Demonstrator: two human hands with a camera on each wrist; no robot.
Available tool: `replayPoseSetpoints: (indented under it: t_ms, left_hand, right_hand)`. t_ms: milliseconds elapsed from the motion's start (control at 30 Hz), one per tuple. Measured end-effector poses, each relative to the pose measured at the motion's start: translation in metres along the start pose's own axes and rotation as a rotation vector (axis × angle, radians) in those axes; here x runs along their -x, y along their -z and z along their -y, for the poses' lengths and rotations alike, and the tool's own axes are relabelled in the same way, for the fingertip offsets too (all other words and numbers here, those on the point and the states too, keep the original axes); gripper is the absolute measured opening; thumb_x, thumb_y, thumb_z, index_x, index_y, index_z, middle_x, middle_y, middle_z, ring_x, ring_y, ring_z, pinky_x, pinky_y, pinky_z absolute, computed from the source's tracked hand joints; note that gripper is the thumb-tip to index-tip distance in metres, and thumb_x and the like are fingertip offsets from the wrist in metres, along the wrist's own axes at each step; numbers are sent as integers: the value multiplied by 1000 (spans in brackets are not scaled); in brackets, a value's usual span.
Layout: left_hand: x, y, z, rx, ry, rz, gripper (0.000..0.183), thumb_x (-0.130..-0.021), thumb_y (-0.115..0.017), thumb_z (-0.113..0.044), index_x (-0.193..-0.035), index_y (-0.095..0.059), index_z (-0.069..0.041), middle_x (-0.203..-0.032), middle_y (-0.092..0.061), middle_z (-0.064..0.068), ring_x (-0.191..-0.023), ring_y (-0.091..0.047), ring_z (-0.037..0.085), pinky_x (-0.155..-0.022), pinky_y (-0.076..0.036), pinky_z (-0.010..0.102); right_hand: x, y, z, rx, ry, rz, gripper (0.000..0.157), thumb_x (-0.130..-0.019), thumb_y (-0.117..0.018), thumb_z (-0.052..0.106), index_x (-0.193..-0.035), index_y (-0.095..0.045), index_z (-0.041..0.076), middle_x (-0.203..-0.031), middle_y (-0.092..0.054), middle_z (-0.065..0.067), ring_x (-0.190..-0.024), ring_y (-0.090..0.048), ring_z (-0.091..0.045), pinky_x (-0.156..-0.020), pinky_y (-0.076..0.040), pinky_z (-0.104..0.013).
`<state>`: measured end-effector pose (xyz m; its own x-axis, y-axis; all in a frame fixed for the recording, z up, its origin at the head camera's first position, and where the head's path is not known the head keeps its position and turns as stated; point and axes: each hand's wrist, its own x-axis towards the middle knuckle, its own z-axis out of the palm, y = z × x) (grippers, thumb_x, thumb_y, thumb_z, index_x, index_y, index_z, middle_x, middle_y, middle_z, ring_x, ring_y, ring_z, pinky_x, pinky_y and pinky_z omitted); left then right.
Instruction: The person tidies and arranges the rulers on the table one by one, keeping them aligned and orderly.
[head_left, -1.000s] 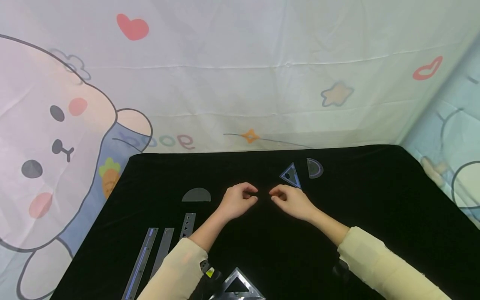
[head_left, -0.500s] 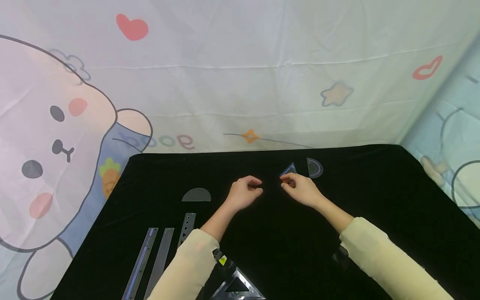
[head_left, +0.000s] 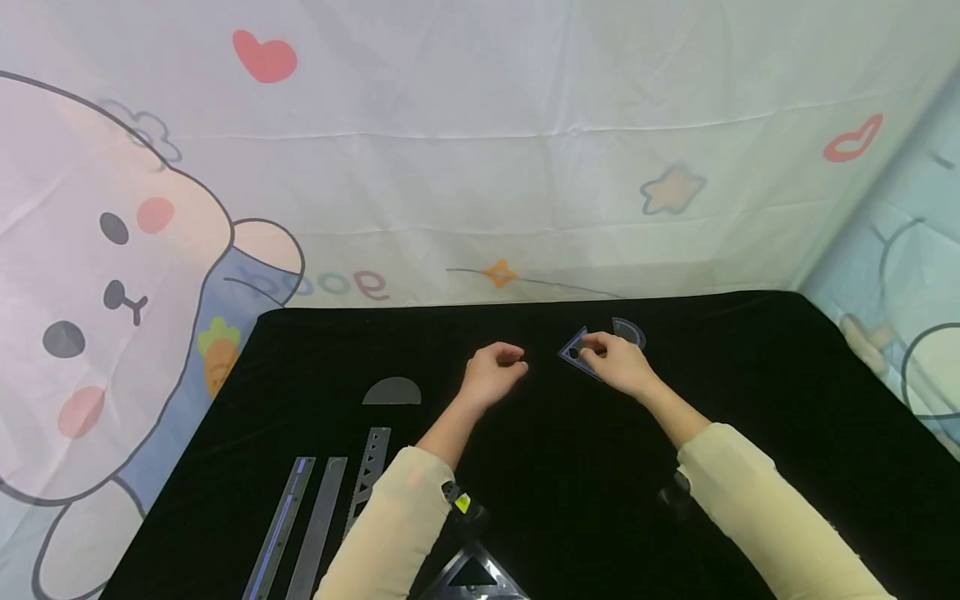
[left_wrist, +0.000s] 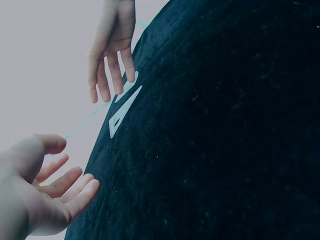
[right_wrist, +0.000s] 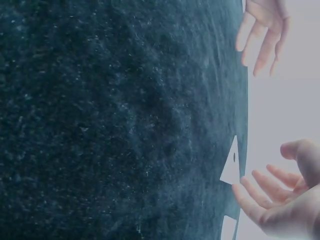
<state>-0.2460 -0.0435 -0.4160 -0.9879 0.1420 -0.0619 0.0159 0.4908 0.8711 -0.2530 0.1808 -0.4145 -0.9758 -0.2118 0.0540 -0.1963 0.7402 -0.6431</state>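
Observation:
My right hand (head_left: 618,363) hovers over a small clear set square (head_left: 574,350) with a blue border and covers part of it in the head view. Its fingers are loosely bent and hold nothing. A small protractor (head_left: 628,330) lies just behind that hand, partly hidden by it. My left hand (head_left: 491,375) is raised over the black cloth, left of the set square, with fingers relaxed and nothing between them. The left wrist view shows the set square (left_wrist: 122,114) on the cloth below the right hand (left_wrist: 115,55). In the right wrist view, the set square (right_wrist: 231,162) sits beside the right fingertips (right_wrist: 243,181).
A larger half-round protractor (head_left: 392,392) lies left of the left hand. Three rulers lie at the left: one blue-striped (head_left: 279,529), one plain (head_left: 318,529), one with triangular cutouts (head_left: 367,471). A large set square (head_left: 480,575) is at the front edge. A printed curtain (head_left: 480,183) hangs behind.
My right hand has moved right and away from me, over the small set square. My left hand has shifted slightly right and farther from me. The tools on the cloth have stayed put.

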Motion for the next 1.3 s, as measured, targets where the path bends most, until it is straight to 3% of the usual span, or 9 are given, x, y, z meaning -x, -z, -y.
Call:
replayPoseSetpoints:
  t_ms: [367,633,933,1300]
  left_hand:
    - [-9,-12,1,158,67,19,33,-88,-60,-19,-119,-57,-8,-117,-58,9,-100,-60,23,-82,-53,31]
    - [-15,-27,1,213,75,2,33,-87,-62,-16,-119,-58,-6,-111,-61,9,-95,-63,22,-77,-54,29]
    - [-24,-44,-6,259,88,-19,36,-86,-63,-17,-120,-58,-6,-114,-61,10,-95,-63,21,-77,-55,29]
    - [-35,-44,-11,392,166,46,41,-89,-59,-17,-127,-52,-3,-116,-59,13,-105,-60,28,-82,-53,31]
  right_hand:
    - [-8,-3,-9,-46,-119,23,43,-96,-40,23,-131,-45,-2,-127,-53,-23,-117,-49,-38,-95,-42,-50]
    - [-13,-5,-9,-54,-170,7,45,-96,-40,23,-131,-44,-4,-129,-51,-23,-120,-47,-38,-99,-39,-49]
    - [-21,-5,-11,-71,-211,49,48,-96,-39,25,-135,-38,-4,-133,-46,-25,-123,-42,-40,-100,-38,-50]
    - [-28,-8,-12,-77,-218,69,48,-96,-39,25,-136,-38,-2,-134,-46,-24,-123,-43,-38,-100,-38,-48]
